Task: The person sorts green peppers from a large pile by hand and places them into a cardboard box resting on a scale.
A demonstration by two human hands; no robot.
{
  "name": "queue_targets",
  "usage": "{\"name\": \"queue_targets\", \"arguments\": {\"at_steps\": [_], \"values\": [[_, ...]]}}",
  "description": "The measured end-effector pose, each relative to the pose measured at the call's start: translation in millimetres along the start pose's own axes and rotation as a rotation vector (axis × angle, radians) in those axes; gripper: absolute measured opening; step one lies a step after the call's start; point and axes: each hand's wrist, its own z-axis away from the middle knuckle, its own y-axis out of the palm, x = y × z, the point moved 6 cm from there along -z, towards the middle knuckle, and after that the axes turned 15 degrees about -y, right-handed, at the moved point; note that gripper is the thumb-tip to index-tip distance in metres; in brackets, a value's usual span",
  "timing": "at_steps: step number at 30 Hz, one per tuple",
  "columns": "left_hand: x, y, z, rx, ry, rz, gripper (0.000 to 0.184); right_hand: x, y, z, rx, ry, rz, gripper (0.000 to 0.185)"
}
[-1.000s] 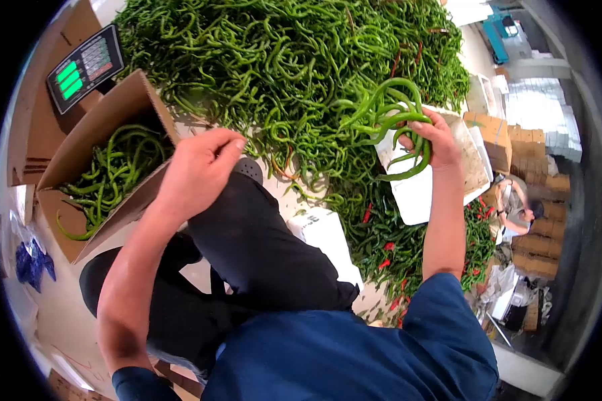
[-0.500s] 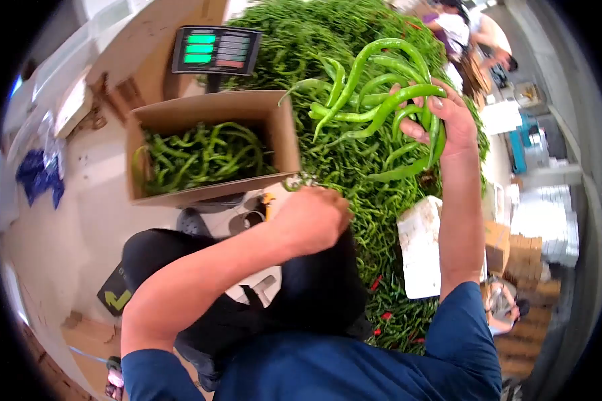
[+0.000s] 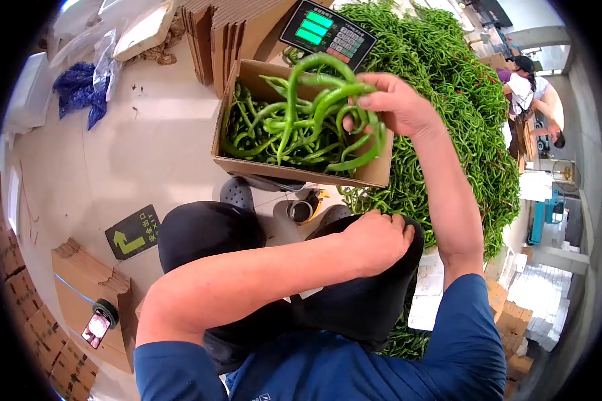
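My right hand (image 3: 401, 107) holds a bunch of long green peppers (image 3: 321, 100) over the right half of an open cardboard box (image 3: 374, 170). More green peppers (image 3: 261, 137) lie inside that box. My left hand (image 3: 379, 242) rests by my knee, its fingers curled; whether anything is in them is hidden. A large heap of green peppers (image 3: 455, 120) spreads to the right of the box. Behind the box stands a scale display (image 3: 328, 33) with green lit digits.
Folded cardboard (image 3: 237, 33) leans behind the box. A blue plastic bag (image 3: 81, 90) and a green arrow sign (image 3: 134, 232) are on the left floor. A phone (image 3: 95, 330) is at lower left. Two people (image 3: 548, 107) work at the far right. A roll of tape (image 3: 302, 211) lies below the box.
The view has turned left. My right hand has brought its bunch of peppers from above the heap to over the box. My left hand has moved right, to my knee.
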Motion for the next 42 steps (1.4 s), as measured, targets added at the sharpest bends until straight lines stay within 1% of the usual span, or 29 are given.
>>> {"name": "queue_targets", "arguments": {"at_steps": [1,2,3,5,7,8,9,10,11,12,16,17,19,20,21,22,23,24,25,26,28,32,33,35,37,39,40,41,42], "values": [[1.4,-2.1,0.0,0.007,-0.011,-0.001,0.047,-30.0,-21.6,7.4,-0.070,0.080,-0.030,0.037],[2.0,-4.1,1.1,0.027,0.011,-0.014,0.050,-61.6,-49.6,20.3,-0.137,0.146,0.087,0.041],[3.4,-7.8,1.9,0.058,-0.004,-0.040,0.052,-65.0,-53.2,37.5,-0.185,0.284,0.432,0.045],[4.5,-15.2,3.1,0.124,-0.033,-0.091,0.055,-97.2,-99.5,71.8,-0.240,0.258,0.845,0.043],[4.3,-15.9,1.4,0.147,-0.075,-0.107,0.058,-76.6,-78.6,86.0,-0.398,0.092,0.595,0.039],[4.9,-15.6,0.1,0.144,-0.077,-0.115,0.058,-60.2,-65.7,93.4,-0.414,0.086,0.725,0.035],[4.9,-15.6,-1.4,0.140,-0.078,-0.125,0.058,-55.4,-58.7,104.5,-0.453,0.061,0.727,0.034],[5.9,-14.0,-3.6,0.193,-0.106,-0.081,0.056,-51.5,-53.3,115.0,-0.493,0.034,0.730,0.032],[3.9,-12.8,-5.1,0.155,-0.079,-0.053,0.055,-49.7,-49.1,125.4,-0.529,0.005,0.735,0.030],[2.5,-9.6,-6.1,0.116,-0.052,-0.023,0.054,-51.7,-48.1,138.5,-0.564,0.005,0.753,0.027],[-7.0,-2.0,-7.4,0.031,0.007,0.042,0.050,-83.7,-51.3,203.5,-0.750,0.008,0.596,0.023],[-7.9,0.4,-8.0,0.018,0.011,0.059,0.051,-97.9,-53.2,221.0,-0.731,0.042,0.582,0.024],[-8.0,5.1,-9.6,-0.004,0.021,0.088,0.053,-130.3,-47.2,258.3,-0.878,0.114,0.536,0.020],[-8.8,6.0,-10.6,-0.034,0.025,0.076,0.058,-153.9,-43.7,275.7,-0.869,0.185,0.590,0.021],[-9.0,6.7,-11.8,-0.022,0.032,0.094,0.055,-180.5,-39.6,293.4,-0.859,0.256,0.642,0.022],[-9.1,5.1,-13.4,-0.019,0.038,0.116,0.055,-208.1,-29.5,310.1,-0.849,0.343,0.599,0.026],[-9.5,2.9,-15.0,-0.013,0.045,0.140,0.054,-233.1,-17.4,322.9,-0.802,0.382,0.491,0.029],[-8.9,4.4,-16.9,0.046,0.037,0.168,0.054,-249.6,2.0,336.5,-0.794,0.284,0.502,0.031],[-9.2,3.9,-19.1,0.078,0.033,0.176,0.053,-322.4,9.7,367.0,-0.761,0.399,0.418,0.030],[-9.1,4.3,-20.5,0.084,0.027,0.165,0.053,-365.7,29.9,388.3,-0.703,0.493,0.401,0.030],[-8.3,5.0,-25.1,0.129,0.007,0.129,0.053,-417.1,81.0,417.9,-0.574,0.623,0.399,0.030],[-2.9,5.3,-34.5,0.244,0.009,0.052,0.055,-429.9,147.5,438.1,-0.405,0.727,0.386,0.030],[-2.3,-1.8,-35.3,0.272,0.023,0.032,0.052,-426.5,157.5,441.1,-0.379,0.736,0.392,0.030],[-7.8,-33.2,-38.2,0.287,-0.018,-0.041,0.040,-414.2,163.6,444.4,-0.361,0.727,0.422,0.030],[-12.0,-90.7,-16.8,-0.201,0.085,0.024,0.027,-407.6,165.3,448.2,-0.353,0.716,0.467,0.030],[3.2,-133.5,23.9,-0.338,-0.321,0.218,0.015,-402.0,157.6,450.5,-0.377,0.686,0.524,0.030],[25.4,-142.4,59.7,-0.671,-0.549,0.445,0.008,-395.4,148.4,449.0,-0.408,0.664,0.560,0.030],[54.6,-153.6,102.7,-0.756,-0.727,0.411,0.016,-388.7,136.3,447.5,-0.456,0.643,0.604,0.030],[75.5,-157.8,140.4,-0.896,-0.776,0.533,0.029,-379.5,121.2,447.5,-0.576,0.630,0.607,0.029]]}}
